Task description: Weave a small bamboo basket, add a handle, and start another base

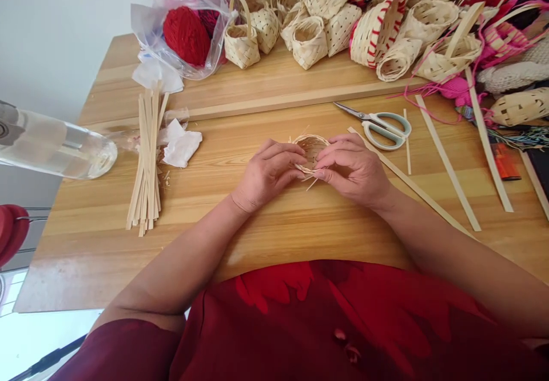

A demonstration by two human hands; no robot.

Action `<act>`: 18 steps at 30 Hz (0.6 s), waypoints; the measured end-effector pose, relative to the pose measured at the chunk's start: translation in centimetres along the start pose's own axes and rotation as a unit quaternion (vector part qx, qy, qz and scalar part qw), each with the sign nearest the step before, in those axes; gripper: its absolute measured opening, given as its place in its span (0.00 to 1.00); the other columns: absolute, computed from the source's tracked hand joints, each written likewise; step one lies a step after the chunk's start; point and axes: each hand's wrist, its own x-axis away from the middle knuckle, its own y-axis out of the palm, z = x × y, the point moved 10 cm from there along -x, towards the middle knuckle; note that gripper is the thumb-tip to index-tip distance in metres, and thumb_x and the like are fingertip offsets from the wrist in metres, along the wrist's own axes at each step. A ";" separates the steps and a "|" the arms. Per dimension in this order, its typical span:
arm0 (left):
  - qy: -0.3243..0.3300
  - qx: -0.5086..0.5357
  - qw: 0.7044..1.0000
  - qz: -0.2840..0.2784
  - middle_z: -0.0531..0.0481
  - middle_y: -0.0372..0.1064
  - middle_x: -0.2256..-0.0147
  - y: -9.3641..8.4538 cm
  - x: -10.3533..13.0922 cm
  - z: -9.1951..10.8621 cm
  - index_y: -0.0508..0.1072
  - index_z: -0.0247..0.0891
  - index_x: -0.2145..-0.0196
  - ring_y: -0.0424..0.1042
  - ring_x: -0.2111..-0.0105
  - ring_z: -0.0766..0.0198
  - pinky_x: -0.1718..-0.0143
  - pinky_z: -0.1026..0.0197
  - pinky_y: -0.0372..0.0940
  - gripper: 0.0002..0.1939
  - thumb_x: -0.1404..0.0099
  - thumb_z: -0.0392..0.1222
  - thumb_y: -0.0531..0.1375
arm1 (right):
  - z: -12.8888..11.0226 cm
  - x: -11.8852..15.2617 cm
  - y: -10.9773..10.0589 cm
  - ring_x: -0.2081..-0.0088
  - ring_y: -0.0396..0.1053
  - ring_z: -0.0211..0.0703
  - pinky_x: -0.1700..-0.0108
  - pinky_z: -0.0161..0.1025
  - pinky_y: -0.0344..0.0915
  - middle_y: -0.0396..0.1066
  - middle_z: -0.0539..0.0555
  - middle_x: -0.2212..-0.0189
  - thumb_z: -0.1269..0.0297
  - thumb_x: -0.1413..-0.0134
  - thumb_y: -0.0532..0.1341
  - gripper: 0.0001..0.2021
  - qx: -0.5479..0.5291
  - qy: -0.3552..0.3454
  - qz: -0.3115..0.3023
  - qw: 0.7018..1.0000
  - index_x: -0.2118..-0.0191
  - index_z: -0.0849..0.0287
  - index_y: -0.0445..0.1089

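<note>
A small round woven basket (312,144) of pale strips is held between my two hands above the wooden table, its opening facing up toward me. My left hand (274,169) grips its left side, with the fingers at the rim and the thumb below. On the right side, my right hand (354,166) has its thumb and fingers closed on the rim. Short strip ends stick out below the basket, between the hands. The fingers hide both sides of the basket.
Scissors (384,128) lie right of my hands, beside long flat strips (448,163). A strip bundle (148,158), white tissue (182,143) and a clear bottle (55,143) are at left. Finished baskets (309,42) and a bag with red yarn (186,35) line the back of the table (240,238).
</note>
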 end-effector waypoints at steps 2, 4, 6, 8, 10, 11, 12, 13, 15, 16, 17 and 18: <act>0.001 -0.003 1.000 0.005 0.46 0.80 0.57 0.0 0.0 0.1 0.79 0.40 0.61 0.76 0.57 0.60 0.52 0.54 0.68 0.13 0.27 0.51 0.61 | 0.0 0.0 -0.1 0.58 0.75 0.52 0.41 0.58 0.67 0.81 0.50 0.67 0.53 0.39 0.68 0.08 0.000 0.006 0.015 1.000 0.69 0.46 0.79; -0.001 -0.007 1.000 0.009 0.47 0.80 0.59 0.1 0.1 0.2 0.79 0.40 0.63 0.76 0.58 0.61 0.53 0.55 0.68 0.12 0.25 0.47 0.59 | -0.2 0.1 -0.2 0.59 0.74 0.52 0.42 0.58 0.68 0.81 0.50 0.68 0.54 0.38 0.68 0.09 0.002 0.007 0.040 0.999 0.69 0.47 0.79; 0.002 -0.008 1.000 0.014 0.48 0.81 0.61 0.2 0.2 0.5 0.78 0.39 0.64 0.76 0.59 0.61 0.54 0.56 0.69 0.12 0.25 0.45 0.59 | -0.3 0.2 -0.1 0.59 0.74 0.52 0.43 0.58 0.69 0.81 0.50 0.67 0.55 0.38 0.67 0.09 0.008 0.010 0.053 0.998 0.70 0.47 0.79; 0.008 -0.010 1.000 0.018 0.49 0.81 0.62 0.3 0.2 0.7 0.78 0.40 0.64 0.76 0.60 0.62 0.54 0.55 0.68 0.12 0.25 0.44 0.59 | -0.3 0.3 0.3 0.58 0.73 0.53 0.43 0.59 0.68 0.81 0.49 0.67 0.54 0.37 0.67 0.10 0.025 0.015 0.049 0.998 0.70 0.46 0.79; 0.013 -0.014 1.000 0.018 0.49 0.81 0.62 0.4 0.1 0.7 0.79 0.40 0.63 0.76 0.61 0.62 0.54 0.55 0.68 0.12 0.24 0.44 0.57 | -0.3 0.3 0.7 0.56 0.73 0.53 0.42 0.60 0.67 0.81 0.49 0.66 0.53 0.37 0.66 0.10 0.045 0.013 0.037 0.998 0.69 0.45 0.79; 0.015 -0.017 1.000 0.017 0.49 0.82 0.61 0.5 0.1 0.7 0.79 0.41 0.62 0.76 0.61 0.61 0.54 0.54 0.68 0.13 0.24 0.44 0.57 | -0.3 0.3 0.8 0.56 0.73 0.53 0.42 0.60 0.66 0.81 0.49 0.65 0.52 0.37 0.66 0.09 0.052 0.007 0.033 0.998 0.68 0.45 0.80; 0.019 -0.018 1.000 0.017 0.50 0.82 0.61 0.5 0.1 0.7 0.79 0.41 0.62 0.76 0.60 0.61 0.54 0.54 0.68 0.13 0.23 0.43 0.56 | -0.3 0.3 0.8 0.56 0.73 0.53 0.42 0.60 0.66 0.82 0.49 0.65 0.52 0.37 0.66 0.09 0.057 -0.001 0.031 0.998 0.68 0.45 0.80; 0.023 -0.018 0.999 0.019 0.50 0.82 0.61 0.5 0.1 0.7 0.80 0.42 0.61 0.77 0.60 0.61 0.54 0.54 0.69 0.13 0.23 0.43 0.56 | -0.3 0.4 0.7 0.56 0.73 0.53 0.42 0.60 0.66 0.82 0.49 0.64 0.51 0.37 0.66 0.09 0.058 -0.010 0.031 0.998 0.66 0.44 0.80; 0.029 -0.016 0.999 0.022 0.49 0.83 0.60 0.3 0.2 0.7 0.80 0.42 0.60 0.77 0.59 0.61 0.55 0.55 0.69 0.13 0.23 0.44 0.56 | -0.3 0.4 0.6 0.54 0.75 0.53 0.41 0.60 0.67 0.83 0.49 0.61 0.51 0.37 0.66 0.08 0.049 -0.022 0.030 0.998 0.63 0.44 0.81; 0.031 -0.015 0.999 0.020 0.49 0.83 0.59 0.3 0.2 0.6 0.80 0.42 0.60 0.78 0.59 0.61 0.54 0.55 0.69 0.12 0.24 0.44 0.57 | -0.2 0.3 0.4 0.53 0.75 0.53 0.40 0.60 0.67 0.83 0.49 0.59 0.51 0.37 0.67 0.07 0.041 -0.022 0.030 0.998 0.61 0.44 0.82; 0.031 -0.013 0.999 0.017 0.49 0.83 0.59 0.3 0.3 0.6 0.80 0.42 0.59 0.78 0.58 0.61 0.54 0.54 0.69 0.12 0.24 0.45 0.58 | -0.1 0.3 0.2 0.51 0.75 0.54 0.40 0.60 0.67 0.83 0.49 0.57 0.51 0.38 0.67 0.07 0.032 -0.017 0.032 0.999 0.60 0.44 0.82; 0.032 -0.011 0.999 0.013 0.48 0.83 0.58 0.3 0.3 0.6 0.80 0.42 0.58 0.78 0.57 0.61 0.53 0.54 0.69 0.11 0.25 0.46 0.59 | 0.0 0.3 0.1 0.49 0.75 0.55 0.40 0.60 0.68 0.82 0.50 0.55 0.51 0.38 0.67 0.08 0.024 -0.009 0.034 0.999 0.59 0.44 0.82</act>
